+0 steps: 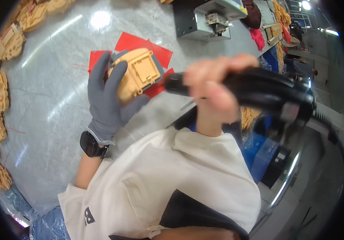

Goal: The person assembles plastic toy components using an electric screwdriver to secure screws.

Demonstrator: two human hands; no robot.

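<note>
My left hand [108,94], in a grey glove, grips a tan molded plastic housing [132,78] with a square recess on the side facing up. A black corded power tool [272,90] with a narrow front end is wrapped in the fingers of my bare right hand [216,78], which is smeared by motion. The tool's tip points left at the housing's right edge; whether they touch, I cannot tell. Its exact kind is unclear. Red sheets [156,50] lie on the grey table [56,124] beneath and around the housing.
Several tan plastic parts [10,42] line the table's left edge. At the back stands a grey and black machine [204,22], with a pink cloth [256,39] to its right. A blue box [260,156] sits below the tool, and a coiled cord [326,124] hangs at right.
</note>
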